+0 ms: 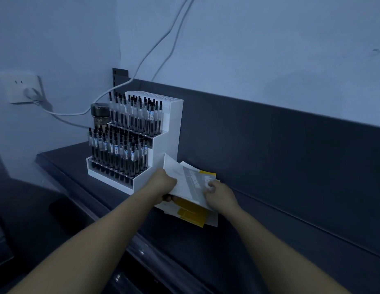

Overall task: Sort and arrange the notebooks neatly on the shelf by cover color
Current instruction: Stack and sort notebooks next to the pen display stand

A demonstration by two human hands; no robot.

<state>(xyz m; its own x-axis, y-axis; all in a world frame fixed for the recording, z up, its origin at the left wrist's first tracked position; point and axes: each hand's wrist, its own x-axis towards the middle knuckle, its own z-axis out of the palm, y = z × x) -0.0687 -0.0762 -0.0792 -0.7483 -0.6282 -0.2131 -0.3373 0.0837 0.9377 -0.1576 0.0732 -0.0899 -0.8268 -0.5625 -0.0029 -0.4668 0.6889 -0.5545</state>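
Note:
A small pile of thin notebooks lies on the dark shelf (269,209), just right of the pen rack. A grey-and-white notebook (190,183) is tilted up off the pile. My left hand (163,185) grips its left edge, fingers curled under it. My right hand (219,195) pinches its right edge near the printed title. Under it lie yellow notebooks (192,213), one yellow corner (209,174) showing behind, and a white one at the bottom. How many lie in the pile I cannot tell.
A white stepped pen rack (142,141) full of black pens stands to the left of the pile. Behind it are a jar (100,115) and white cables (159,45) running to a wall socket (25,89). The shelf's dark back panel (280,141) runs to the right.

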